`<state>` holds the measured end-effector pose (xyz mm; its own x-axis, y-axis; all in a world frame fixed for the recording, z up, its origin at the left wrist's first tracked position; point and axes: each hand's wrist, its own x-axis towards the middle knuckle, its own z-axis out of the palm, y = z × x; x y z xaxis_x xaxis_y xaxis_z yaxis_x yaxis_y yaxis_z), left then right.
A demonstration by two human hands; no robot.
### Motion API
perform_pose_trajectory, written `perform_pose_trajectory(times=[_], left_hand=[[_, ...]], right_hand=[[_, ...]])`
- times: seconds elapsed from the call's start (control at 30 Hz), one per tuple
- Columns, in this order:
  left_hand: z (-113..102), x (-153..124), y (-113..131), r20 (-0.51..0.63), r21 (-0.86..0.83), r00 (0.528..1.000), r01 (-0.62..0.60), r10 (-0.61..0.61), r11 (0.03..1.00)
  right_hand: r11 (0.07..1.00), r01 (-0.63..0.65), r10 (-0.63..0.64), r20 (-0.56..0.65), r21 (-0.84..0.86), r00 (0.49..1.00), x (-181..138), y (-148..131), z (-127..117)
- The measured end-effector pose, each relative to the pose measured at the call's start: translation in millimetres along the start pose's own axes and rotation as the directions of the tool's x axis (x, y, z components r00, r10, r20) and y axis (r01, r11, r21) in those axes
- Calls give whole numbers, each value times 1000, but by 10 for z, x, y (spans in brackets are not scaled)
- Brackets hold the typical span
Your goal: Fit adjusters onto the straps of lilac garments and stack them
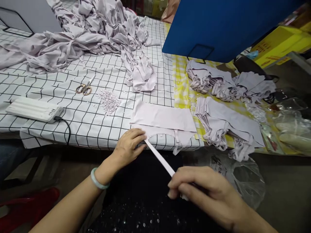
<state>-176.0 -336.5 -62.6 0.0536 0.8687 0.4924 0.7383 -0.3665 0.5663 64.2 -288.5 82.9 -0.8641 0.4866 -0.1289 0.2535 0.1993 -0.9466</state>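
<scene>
In the centre of the frame, a pale lilac garment (pixel 162 116) lies flat at the near edge of the table, on a white tablecloth (pixel 161 74) with black grid lines. The left hand (pixel 127 145), below a pale green bangle (pixel 97 181), has its fingers on the garment's lower left corner, closed where a thin strap (pixel 160 159) begins. The right hand (pixel 206 191), at lower right and slightly blurred, clamps the strap's other end between thumb and fingers; the two hands are apart, with the strap running straight and diagonal between them. At centre left sit scissors (pixel 85 89) with parted handles, a small pile of scraps (pixel 108 102) and a white power bank (pixel 34 109) with a black cable (pixel 68 126) plugged in. A heap of crumpled lilac cloth (pixel 97 29) fills the upper left, while at right a stack of folded lilac pieces (pixel 228 119) rests on a yellow checked cloth (pixel 181 94), below a blue panel (pixel 206 29)
</scene>
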Motion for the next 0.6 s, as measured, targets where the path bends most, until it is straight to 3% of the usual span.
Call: perform_pose_trajectory(times=[0.1,0.17,0.3,0.43,0.5,0.6], left_hand=[[-20,23,6,16,10,1000,8,-8,1000],[-35,38,9,26,8,1000,6,-6,1000],[-38,32,8,3,18,1000,-9,8,1000],[-19,6,-10,-37,31,999,-21,22,999],[-50,36,8,-46,-8,999,-13,13,1000],[-203,157,139,-81,-165,991,94,-109,982]], right_hand=[[945,-78,97,-48,316,994,189,-47,-129],[916,-50,113,-137,398,984,371,12,-209],[949,63,52,-350,309,935,746,123,-358],[968,218,-109,-570,126,814,1006,39,-435],[940,262,-104,-546,220,831,1075,-25,-400],[904,150,10,-373,400,928,1112,-37,-221]])
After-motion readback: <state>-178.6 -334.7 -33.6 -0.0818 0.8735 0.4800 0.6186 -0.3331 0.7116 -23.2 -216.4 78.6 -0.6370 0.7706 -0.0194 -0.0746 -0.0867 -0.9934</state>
